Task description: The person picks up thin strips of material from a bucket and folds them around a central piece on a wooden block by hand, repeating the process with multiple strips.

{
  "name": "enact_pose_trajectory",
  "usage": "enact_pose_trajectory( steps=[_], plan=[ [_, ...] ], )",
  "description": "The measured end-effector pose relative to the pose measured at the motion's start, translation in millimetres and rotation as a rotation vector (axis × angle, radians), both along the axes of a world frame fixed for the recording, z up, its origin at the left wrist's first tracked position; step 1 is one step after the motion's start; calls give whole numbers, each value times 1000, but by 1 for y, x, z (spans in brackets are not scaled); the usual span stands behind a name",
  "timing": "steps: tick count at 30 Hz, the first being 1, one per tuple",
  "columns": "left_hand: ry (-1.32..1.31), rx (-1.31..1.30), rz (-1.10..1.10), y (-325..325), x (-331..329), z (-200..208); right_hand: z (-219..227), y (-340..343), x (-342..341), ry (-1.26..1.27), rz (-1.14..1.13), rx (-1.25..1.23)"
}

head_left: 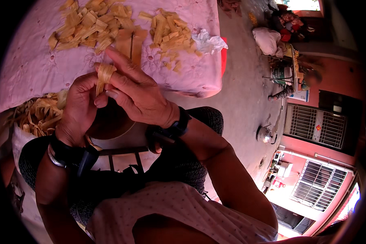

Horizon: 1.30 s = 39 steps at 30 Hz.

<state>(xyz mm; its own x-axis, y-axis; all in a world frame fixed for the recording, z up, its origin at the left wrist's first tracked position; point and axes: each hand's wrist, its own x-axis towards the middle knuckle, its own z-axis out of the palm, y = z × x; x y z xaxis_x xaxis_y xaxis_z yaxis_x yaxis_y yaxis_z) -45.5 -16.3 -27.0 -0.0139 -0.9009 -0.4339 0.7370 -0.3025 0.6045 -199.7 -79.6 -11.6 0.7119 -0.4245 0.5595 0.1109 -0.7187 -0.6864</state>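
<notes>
Yellow flat strip (106,74) sits looped round a right-hand (140,94) finger, over the bench's (26,71) near edge. Tail points toward the wearer, long axis front-to-back. Right hand nearer: its fingers hold the loop. Left hand (75,106) just left of tail; can't tell if its fingers pinch.

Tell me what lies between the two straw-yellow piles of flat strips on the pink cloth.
The head view shows a flat tan piece with a dark lengthwise line there.
</notes>
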Motion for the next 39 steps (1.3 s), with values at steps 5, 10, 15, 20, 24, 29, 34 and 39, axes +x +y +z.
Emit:
enact_pose_trajectory(
  steps=[5,10,15,20,24,29,34,39],
  plan=[
    [-556,-121,-25,-6,-3,29,-5,-4,-7,-14,-243,354],
    [-780,-260,-149,-2,-9,22,1,-22,-16,146,-99,937],
    [-870,-345,-292,-1,0,14,1,-18,-18,245,-63,821],
    [-793,-236,-306,-2,5,12,-3,-14,-16,255,-35,832],
    [-595,-94,-297,-6,7,17,-16,-13,-18,203,-72,786],
    [-612,-34,-277,-6,2,13,-4,-14,-23,276,-147,393],
    [-516,7,-141,-5,2,23,-2,-26,-38,137,-332,540],
    [-466,-61,-211,-6,8,15,-9,-27,-40,97,-297,553]
  ],
)
